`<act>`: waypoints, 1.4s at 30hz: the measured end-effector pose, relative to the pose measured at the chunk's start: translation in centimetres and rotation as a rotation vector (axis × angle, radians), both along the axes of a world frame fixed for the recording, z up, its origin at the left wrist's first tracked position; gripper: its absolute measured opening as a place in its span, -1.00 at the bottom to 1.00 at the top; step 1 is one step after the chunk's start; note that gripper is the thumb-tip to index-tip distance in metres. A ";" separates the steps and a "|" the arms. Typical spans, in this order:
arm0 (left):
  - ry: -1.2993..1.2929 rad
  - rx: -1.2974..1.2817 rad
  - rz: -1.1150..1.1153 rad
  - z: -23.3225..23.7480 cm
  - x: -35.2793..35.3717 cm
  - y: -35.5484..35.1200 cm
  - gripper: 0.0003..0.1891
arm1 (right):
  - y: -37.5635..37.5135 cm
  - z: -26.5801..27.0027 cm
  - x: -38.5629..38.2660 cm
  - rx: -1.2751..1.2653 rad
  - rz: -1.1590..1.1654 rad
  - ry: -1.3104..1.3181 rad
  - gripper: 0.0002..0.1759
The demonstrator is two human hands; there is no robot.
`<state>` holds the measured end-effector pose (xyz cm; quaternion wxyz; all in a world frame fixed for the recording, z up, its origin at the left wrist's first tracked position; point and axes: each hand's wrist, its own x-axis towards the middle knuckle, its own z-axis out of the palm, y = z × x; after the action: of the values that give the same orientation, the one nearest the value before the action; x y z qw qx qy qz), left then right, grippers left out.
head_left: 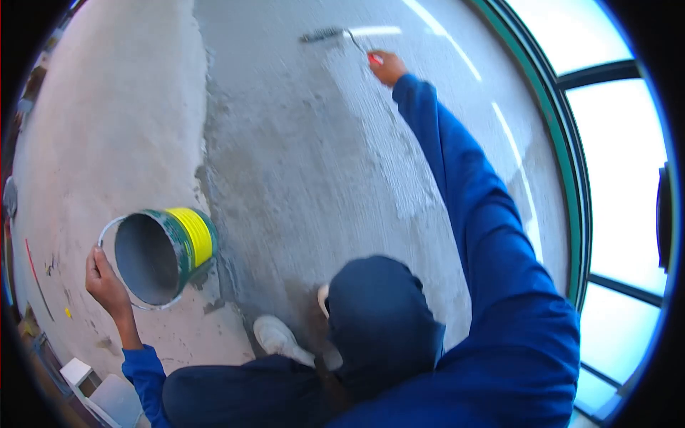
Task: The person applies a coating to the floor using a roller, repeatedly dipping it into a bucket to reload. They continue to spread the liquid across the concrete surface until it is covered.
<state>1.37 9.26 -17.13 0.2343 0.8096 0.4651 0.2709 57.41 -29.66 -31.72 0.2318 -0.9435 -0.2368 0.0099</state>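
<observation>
On the floor (278,164) ahead, a paint roller (321,34) has its red handle (374,59) closed in the right hand's grip (387,68), while nearer, the left hand's curled grip (108,285) holds a tilted green bucket (175,250) by its wire bail (107,229).

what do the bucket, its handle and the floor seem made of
Bucket: probably plastic, perhaps painted metal; smooth green wall with a glossy yellow band. Handle: likely metal wire, being thin, pale and evenly curved. Floor: looks like concrete, grey and mottled; its wet-looking sheen shows in reflected light streaks.
</observation>
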 end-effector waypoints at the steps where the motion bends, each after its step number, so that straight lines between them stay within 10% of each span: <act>1: 0.031 -0.013 -0.002 0.2 -0.3 0.2 -0.67 | -1.1 0.8 -2.0 -0.018 -0.034 0.065 -0.60; 22: -0.004 0.139 -0.140 -1.7 -0.1 2.2 -0.66 | -35.5 7.3 -43.3 0.023 -0.203 0.286 -0.55; 26: -0.015 0.070 -0.156 -0.4 0.6 0.5 -0.70 | -29.8 11.9 -38.2 0.079 -0.283 0.534 -0.60; 36: 0.007 -0.143 -0.054 1.7 -1.2 -0.7 -0.65 | 1.6 24.4 -31.4 0.169 0.766 0.085 -0.62; 42: -0.015 -0.159 -0.074 1.4 -2.0 -0.7 -0.65 | 15.6 27.0 -37.0 -0.314 1.084 -0.261 -0.70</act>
<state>-0.63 8.57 -15.75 0.3113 0.8030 0.4533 0.2300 20.39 -14.09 -4.74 0.0197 -0.7038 -0.7086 0.0459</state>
